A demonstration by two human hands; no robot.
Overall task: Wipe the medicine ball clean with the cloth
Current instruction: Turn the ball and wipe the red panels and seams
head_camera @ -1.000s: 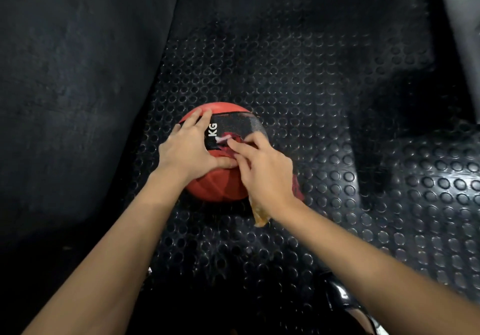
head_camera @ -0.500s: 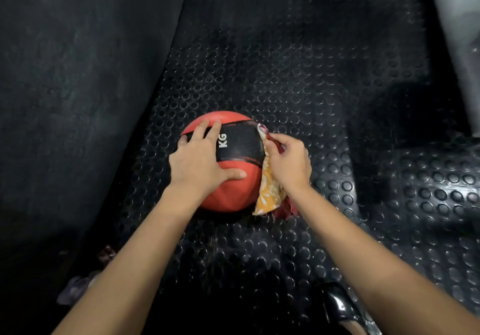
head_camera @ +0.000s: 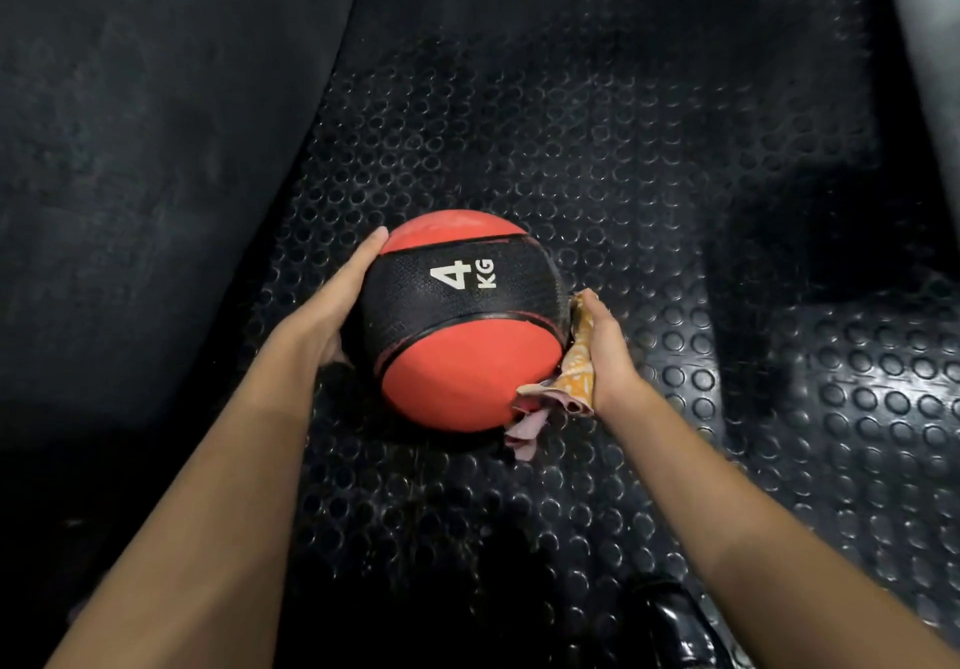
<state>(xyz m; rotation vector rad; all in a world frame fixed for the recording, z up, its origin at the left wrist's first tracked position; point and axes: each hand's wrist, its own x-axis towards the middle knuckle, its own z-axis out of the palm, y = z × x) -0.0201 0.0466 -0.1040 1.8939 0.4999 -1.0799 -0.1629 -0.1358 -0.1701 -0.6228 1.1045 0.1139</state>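
The left hand [head_camera: 337,305] lay flat with straight fingers against the left side of the medicine ball [head_camera: 460,320], which sat on the studded rubber floor [head_camera: 649,175]. The right hand [head_camera: 605,351] pressed the cloth [head_camera: 574,377] against the ball's right side, fingers hidden.

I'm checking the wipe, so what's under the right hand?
The cloth, pressed against the medicine ball by the right hand. The ball's surface behind the cloth is covered.
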